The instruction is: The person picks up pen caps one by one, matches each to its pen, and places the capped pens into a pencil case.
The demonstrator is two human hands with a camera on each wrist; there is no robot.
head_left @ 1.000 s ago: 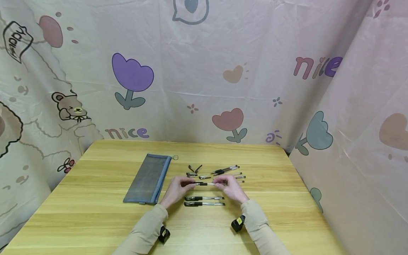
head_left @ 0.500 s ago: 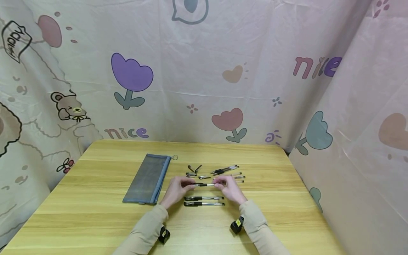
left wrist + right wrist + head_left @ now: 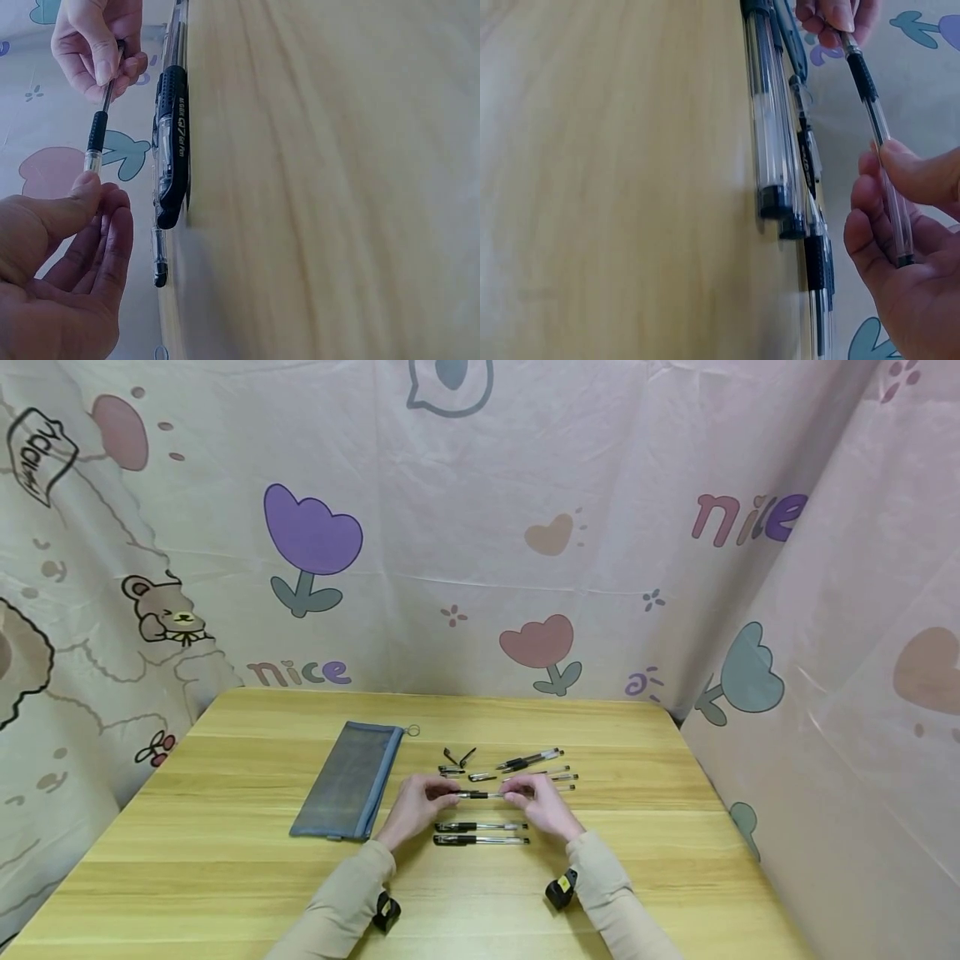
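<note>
A clear gel pen (image 3: 478, 795) with a black grip spans the gap between my two hands, lifted off the table. My left hand (image 3: 415, 806) pinches its tip end between thumb and fingers, partly hiding that end. The rear of the clear barrel is held by my right hand (image 3: 545, 806); in the right wrist view the thumb (image 3: 911, 169) presses on the barrel (image 3: 896, 210) and its black end plug lies near the palm. Closer to me, two capped gel pens lie parallel on the table, an upper pen (image 3: 487, 827) and a lower pen (image 3: 487, 840).
A grey-blue zip pouch (image 3: 341, 785) lies left of my hands. Beyond them are several loose black pen caps (image 3: 451, 770) and uncapped pens (image 3: 529, 761). More pen ends (image 3: 566, 777) stick out behind my right hand. A patterned curtain (image 3: 450, 527) hangs behind the table.
</note>
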